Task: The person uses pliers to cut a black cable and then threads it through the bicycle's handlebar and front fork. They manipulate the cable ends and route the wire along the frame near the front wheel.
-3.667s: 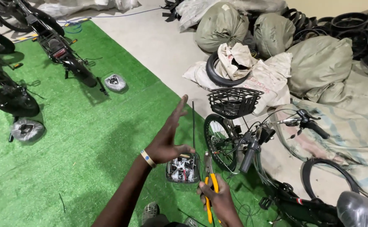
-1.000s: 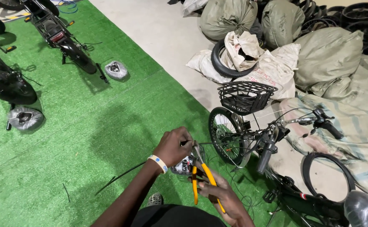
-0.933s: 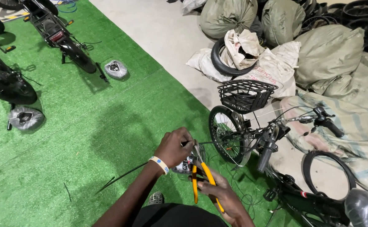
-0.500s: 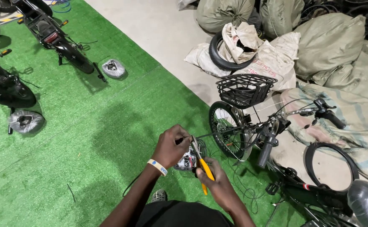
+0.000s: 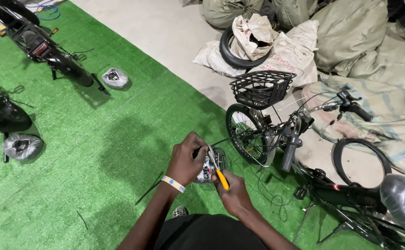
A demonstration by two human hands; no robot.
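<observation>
My left hand (image 5: pixel 187 159), with a pale wristband, is closed around a small wrapped part (image 5: pixel 208 169) with dark cable running from it. My right hand (image 5: pixel 232 194) grips yellow-handled pliers (image 5: pixel 217 168), whose jaws point up at the part next to my left thumb. Both hands meet just above the green turf, left of a small black bicycle (image 5: pixel 276 139) that carries a black wire basket (image 5: pixel 261 88) over its front wheel.
Green artificial turf (image 5: pixel 96 153) covers the floor on the left, bare concrete beyond. Dark bicycles (image 5: pixel 40 44) and two wrapped bundles (image 5: pixel 23 146) lie at the left. Stuffed sacks (image 5: pixel 350 32), loose tyres (image 5: pixel 359 159) and thin black cables (image 5: pixel 272 194) crowd the right side.
My left hand, raised open a few seconds ago, has closed on the wrapped part. The pliers have swung from hanging downward to pointing up at the part, and both hands have drawn together.
</observation>
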